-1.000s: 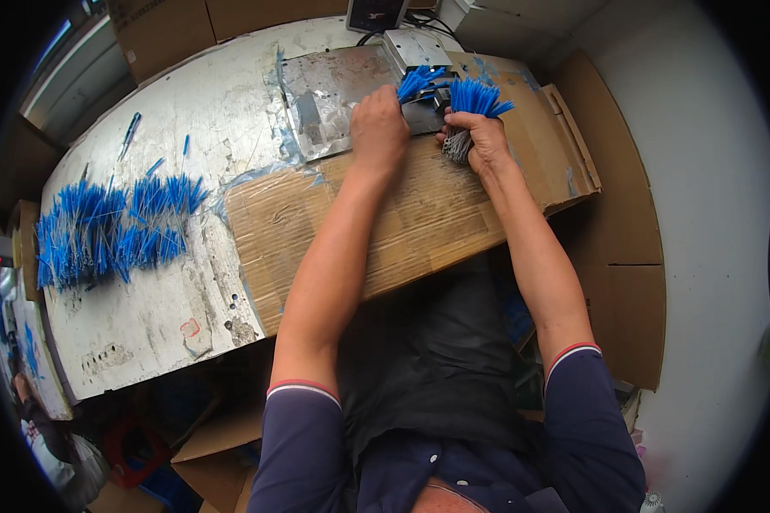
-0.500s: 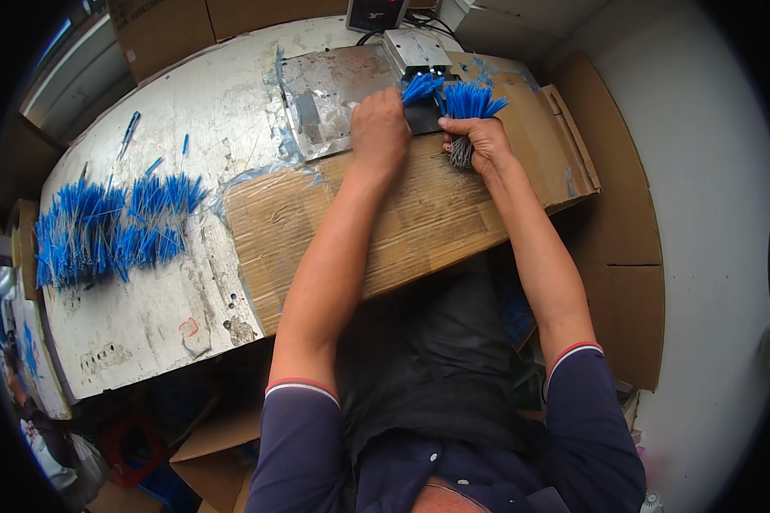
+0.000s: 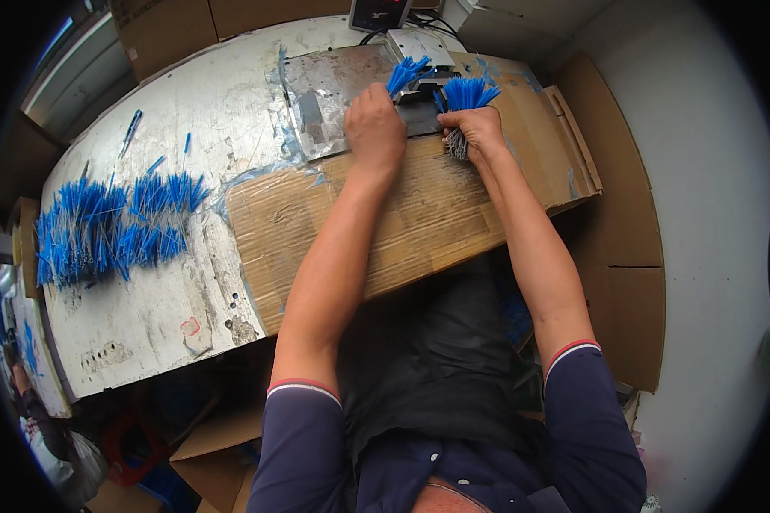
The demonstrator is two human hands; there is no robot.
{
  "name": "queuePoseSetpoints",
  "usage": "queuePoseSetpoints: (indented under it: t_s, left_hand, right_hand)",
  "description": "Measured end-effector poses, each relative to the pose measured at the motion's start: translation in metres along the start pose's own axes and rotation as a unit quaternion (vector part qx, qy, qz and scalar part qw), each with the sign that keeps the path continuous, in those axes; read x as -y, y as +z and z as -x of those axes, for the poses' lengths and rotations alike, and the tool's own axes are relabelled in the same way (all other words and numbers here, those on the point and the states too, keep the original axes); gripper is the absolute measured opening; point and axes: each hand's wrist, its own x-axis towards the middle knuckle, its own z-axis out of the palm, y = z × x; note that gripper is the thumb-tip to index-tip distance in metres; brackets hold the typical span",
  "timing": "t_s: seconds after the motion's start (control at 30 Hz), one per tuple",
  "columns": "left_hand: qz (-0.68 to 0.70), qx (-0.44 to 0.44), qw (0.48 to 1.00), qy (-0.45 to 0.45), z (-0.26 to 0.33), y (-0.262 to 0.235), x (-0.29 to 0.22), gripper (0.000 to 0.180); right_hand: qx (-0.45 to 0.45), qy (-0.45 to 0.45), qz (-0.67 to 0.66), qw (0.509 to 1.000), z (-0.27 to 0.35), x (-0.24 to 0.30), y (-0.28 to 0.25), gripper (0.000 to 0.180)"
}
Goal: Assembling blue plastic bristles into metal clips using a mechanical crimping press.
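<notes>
**Two bundles of blue-tipped wires held at the small machine**

Left hand (image 3: 374, 128) curled, knuckles up, fingers closed on a small bundle of blue-tipped wires (image 3: 406, 74) whose ends fan out past the fingertips toward the grey machine (image 3: 417, 47) at the far edge of the bench. Hand resting over the metal plate (image 3: 325, 98), just beside the machine's front.

Right hand (image 3: 476, 130) clenched in a fist around a thicker bundle of blue-tipped wires (image 3: 467, 92), held upright: blue ends spread above the fist, grey ends (image 3: 458, 147) sticking out below it. Fist over the corrugated cardboard sheet (image 3: 402, 214), near the plate's right edge and just right of the left hand.

Both forearms stretched forward from dark blue short sleeves (image 3: 304, 436) with red and white trim.

Well apart on the left part of the worn, scratched worktop (image 3: 145, 299), a large loose heap of blue wires (image 3: 103, 227), lying flat in rough rows. A few single blue pieces (image 3: 131, 128) scattered beyond it. A cardboard panel (image 3: 612, 214) standing to the right of the bench, against a pale wall. Open cardboard boxes (image 3: 218, 453) below the bench edge.
</notes>
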Motion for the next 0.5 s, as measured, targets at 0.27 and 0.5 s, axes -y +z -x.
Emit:
queuePoseSetpoints:
  t_s: [0.27,0.5]
  left_hand:
    - [0.045,-0.024,0.998,0.045,-0.001,0.004,0.003,0.011]
    - [0.081,0.048,0.994,0.052,0.002,0.001,0.003,0.014]
  right_hand:
    - [-0.020,-0.035,-0.019,0.999,0.005,-0.001,0.001,0.013]
    - [0.069,-0.005,-0.174,0.982,0.013,-0.005,-0.018,0.013]
